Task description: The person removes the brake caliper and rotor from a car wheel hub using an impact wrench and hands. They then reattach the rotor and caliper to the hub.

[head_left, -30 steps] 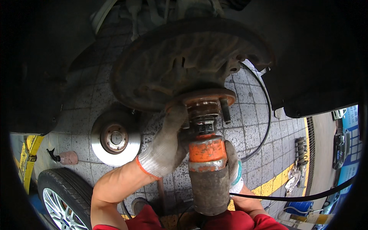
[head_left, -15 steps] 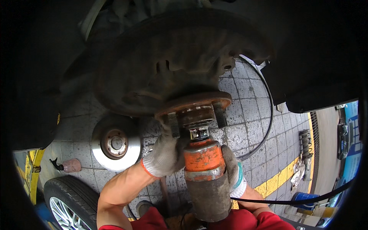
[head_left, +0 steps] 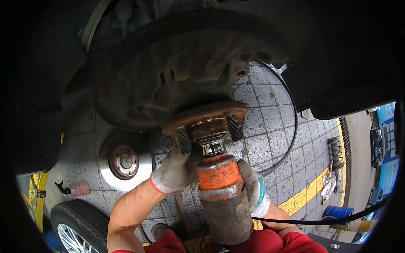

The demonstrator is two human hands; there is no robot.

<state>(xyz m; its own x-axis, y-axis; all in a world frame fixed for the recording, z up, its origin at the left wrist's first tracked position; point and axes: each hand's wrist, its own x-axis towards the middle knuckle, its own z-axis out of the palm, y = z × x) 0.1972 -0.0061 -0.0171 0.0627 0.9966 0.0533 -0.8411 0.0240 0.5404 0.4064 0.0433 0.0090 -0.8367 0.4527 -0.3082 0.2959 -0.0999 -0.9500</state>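
1. Grey, speckled floor tiles (head_left: 261, 96) spread under the raised car, crossed by a yellow stripe (head_left: 307, 195).
2. Gloved, the right hand (head_left: 254, 187) is closed around the right side of the power wrench (head_left: 219, 175), which has an orange front and a grey body.
3. Across from it, the left hand (head_left: 173, 168), also gloved, lies beside the wrench's front; its fingers are hidden, so I cannot tell its grip.
4. Ahead of the wrench, a shiny socket (head_left: 213, 146) sits at the middle of the rusty hub (head_left: 209, 112), between two bolts (head_left: 183, 140); a dark metal shield (head_left: 135, 82) spreads behind.
5. Rightward from the wrench runs a black hose (head_left: 320, 221).
6. On the left, a brake disc (head_left: 125, 162) lies flat on the tiles, with a pink spray bottle (head_left: 78, 188), a wheel (head_left: 80, 223) and a yellow post (head_left: 39, 198) farther out.
7. Far right are a coil spring (head_left: 335, 154), a blue drum (head_left: 339, 213) and a floor grate (head_left: 346, 143).
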